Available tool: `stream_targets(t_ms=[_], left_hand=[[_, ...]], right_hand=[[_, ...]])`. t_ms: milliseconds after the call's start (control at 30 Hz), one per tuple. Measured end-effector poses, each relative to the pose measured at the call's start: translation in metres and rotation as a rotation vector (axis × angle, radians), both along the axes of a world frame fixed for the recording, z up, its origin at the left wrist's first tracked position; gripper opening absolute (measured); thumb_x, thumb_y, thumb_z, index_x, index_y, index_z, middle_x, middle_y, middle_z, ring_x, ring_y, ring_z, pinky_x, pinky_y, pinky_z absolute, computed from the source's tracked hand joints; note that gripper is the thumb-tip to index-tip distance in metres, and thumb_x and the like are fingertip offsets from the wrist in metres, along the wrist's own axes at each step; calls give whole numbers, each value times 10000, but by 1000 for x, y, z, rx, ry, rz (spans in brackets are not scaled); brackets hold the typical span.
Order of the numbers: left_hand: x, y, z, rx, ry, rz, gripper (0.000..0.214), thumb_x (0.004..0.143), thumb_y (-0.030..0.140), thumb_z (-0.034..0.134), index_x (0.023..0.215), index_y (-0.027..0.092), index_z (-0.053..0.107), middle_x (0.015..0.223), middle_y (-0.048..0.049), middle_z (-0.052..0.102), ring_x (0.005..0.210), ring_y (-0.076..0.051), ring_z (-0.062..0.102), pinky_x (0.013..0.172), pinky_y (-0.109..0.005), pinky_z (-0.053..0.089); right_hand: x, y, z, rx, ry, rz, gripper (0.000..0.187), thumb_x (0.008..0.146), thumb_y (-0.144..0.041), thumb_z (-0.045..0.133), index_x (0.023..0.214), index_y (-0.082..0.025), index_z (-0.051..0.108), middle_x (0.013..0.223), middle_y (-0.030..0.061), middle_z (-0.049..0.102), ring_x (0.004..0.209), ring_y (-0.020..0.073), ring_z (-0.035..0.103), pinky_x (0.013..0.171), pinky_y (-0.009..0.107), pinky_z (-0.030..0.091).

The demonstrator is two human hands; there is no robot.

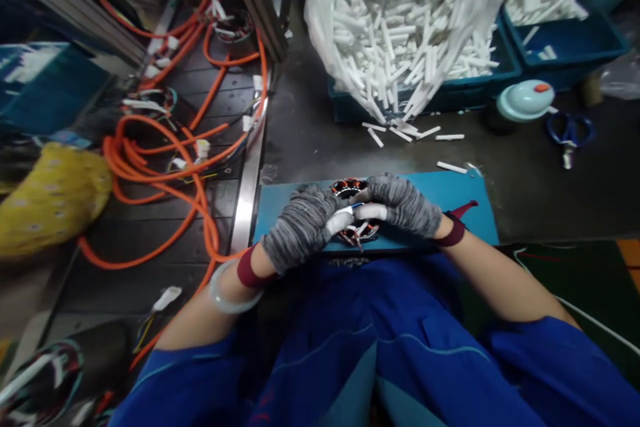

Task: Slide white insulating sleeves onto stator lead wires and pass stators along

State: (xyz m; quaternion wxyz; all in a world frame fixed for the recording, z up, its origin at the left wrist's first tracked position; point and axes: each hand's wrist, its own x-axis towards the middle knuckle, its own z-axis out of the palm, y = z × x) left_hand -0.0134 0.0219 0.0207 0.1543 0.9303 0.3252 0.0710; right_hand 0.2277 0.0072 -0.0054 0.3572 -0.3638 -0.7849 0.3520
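Observation:
My left hand (304,225), in a grey knitted glove with white-wrapped fingertips, is closed in a pinch over a ring-shaped motor stator (367,233). Opposite it, my right hand (404,205), gloved the same way, also has thumb and fingers pinched together. A short blue wire (357,205) runs between the two sets of fingertips, with a white end on the left side. Orange-brown windings and loose wire ends show above and below my hands; the stator's middle is hidden. Beneath it lies a blue mat (425,185).
Ahead, a clear bag of white tubes (395,47) sits in a blue bin (345,103), with loose tubes (450,137) before it. Blue scissors (569,130) and a light-blue lidded container (526,101) are at right. Orange cables (165,173) cover the roller line at left, beside a yellow-sleeved arm (55,197).

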Motion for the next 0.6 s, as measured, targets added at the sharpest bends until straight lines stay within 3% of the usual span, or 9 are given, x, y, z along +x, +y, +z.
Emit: stream_targets(t_ms=[167,267,367,467,533,600], left_hand=[[-11,12,2,-149,-143,-159,433,1077,439,373,1375,247,622,1316,-85,700,1251,-251,629,1130,-443,478],[-13,16,2,-218,-215,-195,459,1080,418,381,1469,235,541,1454,-87,628,1342,-231,582,1168,-414,450],[-6,12,2,-202,-128,-139,438,1084,406,381,1364,169,619,1338,-122,691,1260,-235,632,1101,-401,494],[11,1,7,-27,141,14,439,1084,399,375,1127,124,715,1039,-136,752,1028,-267,699,960,-438,541],[24,-7,14,93,315,86,430,1081,382,382,1086,116,719,983,-149,745,975,-298,701,907,-466,538],[37,-11,21,138,414,114,396,1070,363,411,1085,108,713,984,-168,741,966,-328,702,866,-473,534]], right_hand=[[0,8,-2,-73,54,77,413,1003,-573,564,1042,-233,795,888,16,759,820,151,653,820,289,492],[-2,10,-5,-129,116,83,372,999,-530,600,1043,-214,791,900,19,757,832,150,659,825,287,493],[-3,7,-7,-88,68,26,406,982,-562,609,1028,-206,798,856,25,737,808,160,635,806,301,479],[2,4,-5,67,-61,-24,429,991,-576,576,1058,-220,806,858,54,727,818,193,617,806,343,469],[9,2,-3,136,-85,-37,400,1002,-543,568,1097,-233,803,948,82,737,880,222,631,845,381,478],[20,2,-3,110,-43,-63,340,985,-508,614,1087,-245,804,1001,85,742,924,236,651,879,403,493]])
